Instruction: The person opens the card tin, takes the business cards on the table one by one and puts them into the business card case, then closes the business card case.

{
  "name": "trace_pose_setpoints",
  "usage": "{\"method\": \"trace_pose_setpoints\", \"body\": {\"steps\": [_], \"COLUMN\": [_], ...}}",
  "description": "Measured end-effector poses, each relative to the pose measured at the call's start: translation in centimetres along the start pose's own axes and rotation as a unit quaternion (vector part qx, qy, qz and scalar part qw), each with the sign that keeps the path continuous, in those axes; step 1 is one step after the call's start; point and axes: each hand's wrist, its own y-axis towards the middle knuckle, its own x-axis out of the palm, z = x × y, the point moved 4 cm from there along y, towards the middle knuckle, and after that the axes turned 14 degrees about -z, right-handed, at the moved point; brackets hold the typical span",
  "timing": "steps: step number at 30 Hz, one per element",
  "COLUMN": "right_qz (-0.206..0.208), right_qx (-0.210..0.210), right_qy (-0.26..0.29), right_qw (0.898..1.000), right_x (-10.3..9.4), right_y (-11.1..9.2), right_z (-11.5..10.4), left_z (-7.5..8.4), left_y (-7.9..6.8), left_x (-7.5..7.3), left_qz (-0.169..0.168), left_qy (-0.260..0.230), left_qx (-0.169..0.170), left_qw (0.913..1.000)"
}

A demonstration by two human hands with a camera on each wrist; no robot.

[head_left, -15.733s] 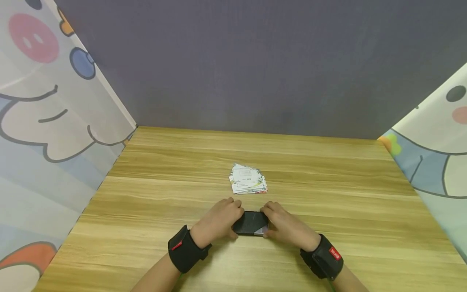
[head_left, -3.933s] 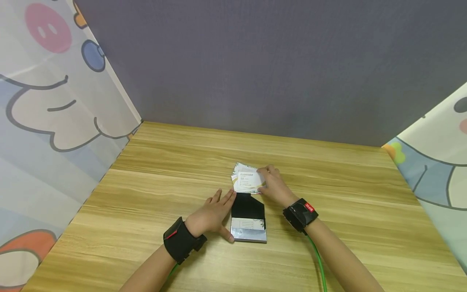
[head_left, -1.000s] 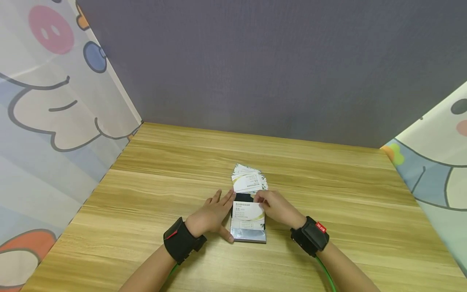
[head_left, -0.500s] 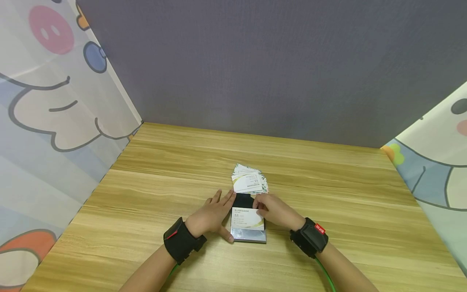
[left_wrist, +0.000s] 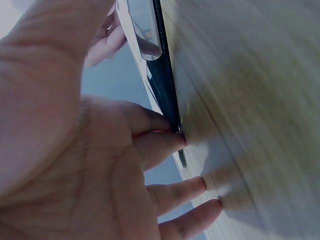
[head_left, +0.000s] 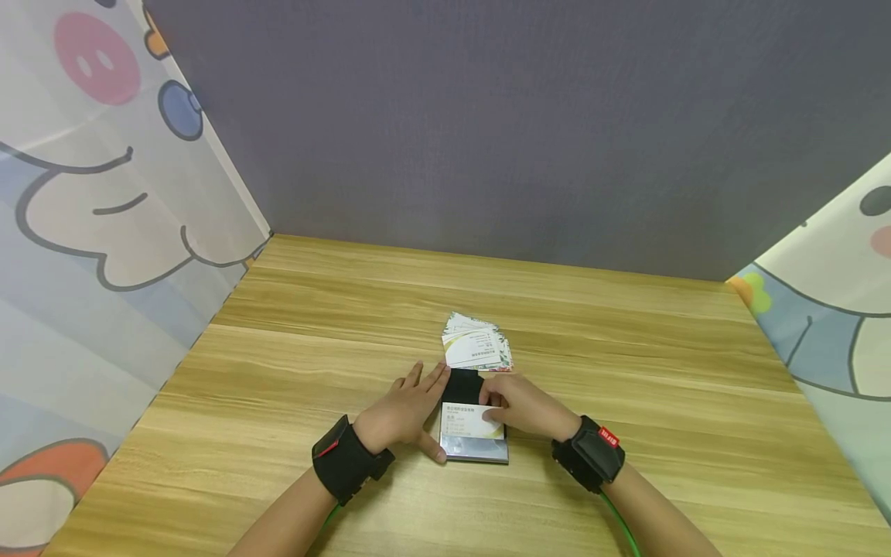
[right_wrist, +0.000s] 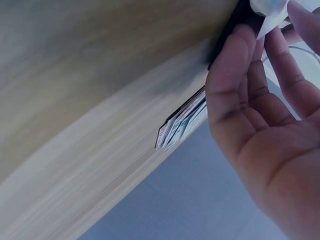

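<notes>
A business card holder (head_left: 475, 449) lies with its black flap folded back and a silver front pocket nearest the person. My left hand (head_left: 400, 418) rests along its left side, fingers spread, thumb at the front left corner. In the left wrist view, the left fingertips (left_wrist: 176, 141) touch the holder's edge and the wood. My right hand (head_left: 527, 406) pinches a white business card (head_left: 462, 419) by its right side, its lower edge at the pocket. In the right wrist view, thumb and fingers close on that card (right_wrist: 272, 20).
A loose fanned pile of business cards (head_left: 473, 350) lies just beyond the holder's flap on the wooden table (head_left: 334, 302). A grey partition (head_left: 445, 131) rises at the back edge. Printed cartoon curtains (head_left: 63, 325) flank both sides.
Over the last second my right hand has drawn the card toward the pocket, covering the card inside. My left hand has stayed put. Much earlier the holder was closed.
</notes>
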Motion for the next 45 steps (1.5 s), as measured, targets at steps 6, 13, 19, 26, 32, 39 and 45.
{"method": "trace_pose_setpoints", "body": {"steps": [6,13,19,26,32,39,45], "right_qz": [-0.016,-0.034,-0.051,-0.054,-0.051,-0.052,-0.054], "right_qx": [0.007,0.007,-0.005,-0.017,-0.025,-0.025,-0.025], "right_qy": [0.003,0.007,0.006,-0.018,-0.021,-0.018,-0.019], "right_qw": [1.0,0.999,0.999,0.998,0.998,0.998,0.998], "right_x": [0.19,0.35,0.47,0.55,0.54,0.58,0.61], "right_y": [0.04,0.1,0.05,0.09,0.13,0.14,0.16], "right_z": [-0.26,-0.56,-0.83,-0.93,-0.95,-0.88,-0.87], "left_z": [-0.03,-0.08,-0.14,-0.13,-0.17,-0.13,-0.09], "left_y": [-0.01,0.08,0.13,0.11,0.11,0.02,0.01], "left_x": [0.04,0.17,0.22,0.18,0.19,0.16,0.09], "left_qz": [0.004,0.0,-0.001,0.001,-0.001,-0.002,-0.001], "left_qy": [-0.002,-0.002,-0.004,0.0,0.0,0.002,0.004], "left_qx": [-0.001,-0.002,-0.002,0.001,0.001,0.001,0.002], "left_qw": [1.0,1.0,1.0,1.0,1.0,1.0,1.0]}}
